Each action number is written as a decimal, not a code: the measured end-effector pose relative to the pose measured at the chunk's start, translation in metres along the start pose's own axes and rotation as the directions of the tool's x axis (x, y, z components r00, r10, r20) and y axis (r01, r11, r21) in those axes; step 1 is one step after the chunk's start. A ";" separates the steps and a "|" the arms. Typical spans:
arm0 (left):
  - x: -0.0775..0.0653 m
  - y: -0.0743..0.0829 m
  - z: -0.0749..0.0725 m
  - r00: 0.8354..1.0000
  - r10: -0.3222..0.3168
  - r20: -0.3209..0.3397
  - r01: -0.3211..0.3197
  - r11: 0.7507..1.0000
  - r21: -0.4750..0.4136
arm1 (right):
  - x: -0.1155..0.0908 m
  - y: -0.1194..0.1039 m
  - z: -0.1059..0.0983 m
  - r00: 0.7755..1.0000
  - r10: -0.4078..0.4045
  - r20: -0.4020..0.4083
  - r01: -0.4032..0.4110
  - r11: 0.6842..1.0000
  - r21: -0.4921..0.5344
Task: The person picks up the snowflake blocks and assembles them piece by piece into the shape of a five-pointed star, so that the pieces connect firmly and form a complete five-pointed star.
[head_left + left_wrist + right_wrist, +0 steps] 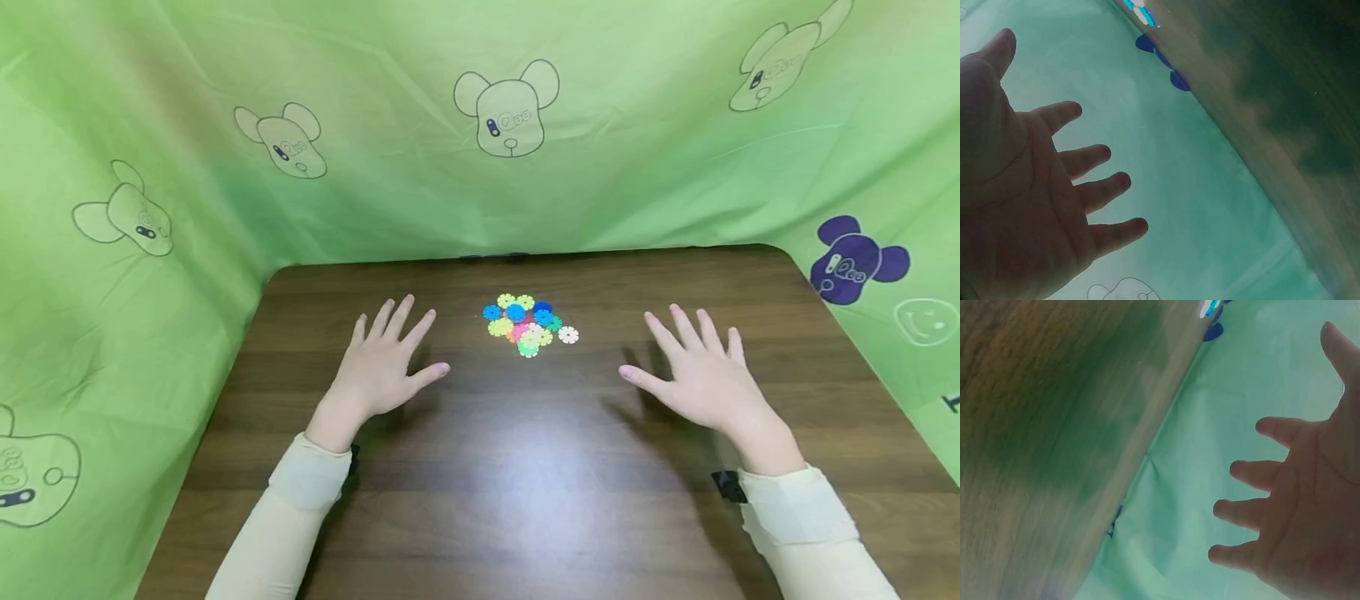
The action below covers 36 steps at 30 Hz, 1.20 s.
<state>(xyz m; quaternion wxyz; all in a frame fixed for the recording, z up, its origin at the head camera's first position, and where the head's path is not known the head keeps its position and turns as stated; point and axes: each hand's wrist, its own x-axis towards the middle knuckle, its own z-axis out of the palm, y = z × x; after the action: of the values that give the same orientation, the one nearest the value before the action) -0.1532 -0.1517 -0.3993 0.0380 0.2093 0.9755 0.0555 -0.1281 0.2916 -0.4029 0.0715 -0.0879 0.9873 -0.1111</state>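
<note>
A small heap of notched plastic discs (516, 314) in yellow, blue, green, pink and white lies toward the far side of the table. One white disc (568, 335) sits at the heap's right edge. To the left of the heap my left hand (378, 367) is held palm down over the table with its fingers spread, holding nothing. My right hand (705, 375) is on the other side, likewise spread and holding nothing. Both wrist views show bare palms, the left palm (1022, 187) and the right palm (1310, 500). Neither hand touches the discs.
The brown wood-grain table (480, 467) has rounded far corners. A green cloth (390, 192) printed with cartoon animal heads hangs behind it and along both sides. Each sleeve ends in a pale wrist band with a dark piece (729, 486) on the inner side.
</note>
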 end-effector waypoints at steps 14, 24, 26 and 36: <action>0.037 0.011 0.005 0.982 0.157 -0.106 -0.155 0.988 0.022 | 0.017 -0.007 -0.001 0.989 -0.123 -0.085 0.121 0.992 -0.036; 0.101 0.053 0.028 0.963 0.269 -0.015 -0.269 0.963 0.014 | 0.076 -0.023 0.010 0.976 -0.216 0.023 0.216 0.976 -0.007; 0.112 0.064 0.032 0.960 0.280 0.004 -0.280 0.960 0.005 | 0.088 -0.025 0.014 0.973 -0.227 0.035 0.228 0.974 -0.005; 0.139 0.092 0.041 0.969 0.245 0.041 -0.247 0.968 0.042 | 0.122 -0.033 0.025 0.965 -0.248 0.086 0.249 0.968 0.001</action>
<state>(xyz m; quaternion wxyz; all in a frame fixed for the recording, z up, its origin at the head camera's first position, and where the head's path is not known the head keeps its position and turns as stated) -0.2387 -0.0075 -0.4354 0.0431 0.3305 0.9422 0.0334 -0.2376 0.2319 -0.4341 0.0984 -0.2162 0.9651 -0.1105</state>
